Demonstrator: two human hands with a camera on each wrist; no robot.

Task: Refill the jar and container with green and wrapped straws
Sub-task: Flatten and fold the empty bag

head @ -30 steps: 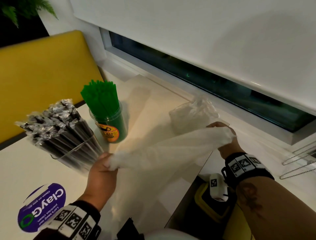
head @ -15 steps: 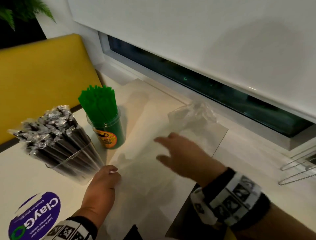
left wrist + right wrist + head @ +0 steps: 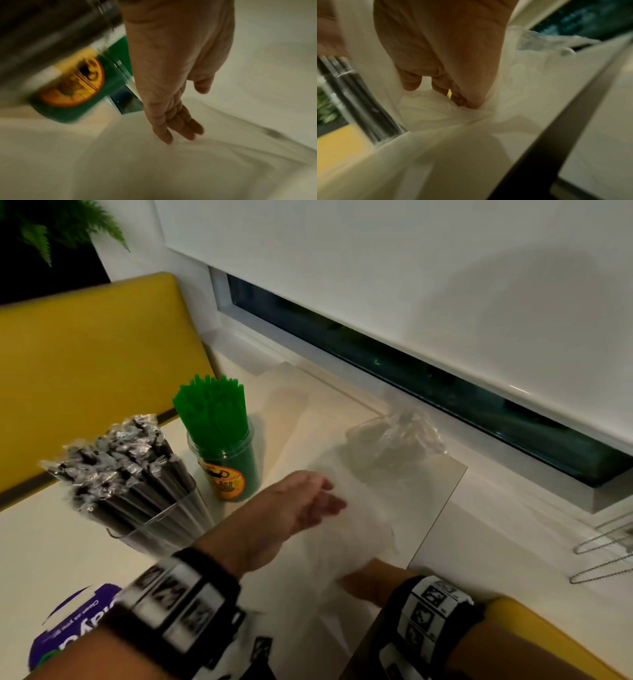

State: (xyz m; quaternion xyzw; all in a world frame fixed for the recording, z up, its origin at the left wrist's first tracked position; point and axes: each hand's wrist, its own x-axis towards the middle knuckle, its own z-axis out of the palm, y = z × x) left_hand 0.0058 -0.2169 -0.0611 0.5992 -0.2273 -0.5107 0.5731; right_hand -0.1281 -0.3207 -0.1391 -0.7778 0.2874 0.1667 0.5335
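Note:
A green jar point(image 3: 226, 470) with a yellow label stands packed with green straws point(image 3: 212, 412). Left of it, a clear container point(image 3: 164, 525) holds several dark wrapped straws point(image 3: 116, 460). A white plastic bag point(image 3: 356, 529) lies on the table in front of them. My left hand point(image 3: 322, 498) reaches across it, fingers point(image 3: 180, 129) straight and touching the bag point(image 3: 154, 162); the jar point(image 3: 72, 94) is blurred beside it. My right hand point(image 3: 366, 580) sits at the bag's near end, fingers point(image 3: 447, 94) curled into the bag's folds point(image 3: 436, 115).
A crumpled clear plastic bag point(image 3: 394, 440) lies by the window sill. A yellow seat back point(image 3: 85, 354) rises behind the table. A purple sticker point(image 3: 68, 635) is at the near left, the table's right edge point(image 3: 435, 529) is close, and wire hangers point(image 3: 609, 553) lie beyond it.
The stretched bag was laid down on the table. My left hand let go of its end and swept right across it. My right hand drew back to the near end and took hold there.

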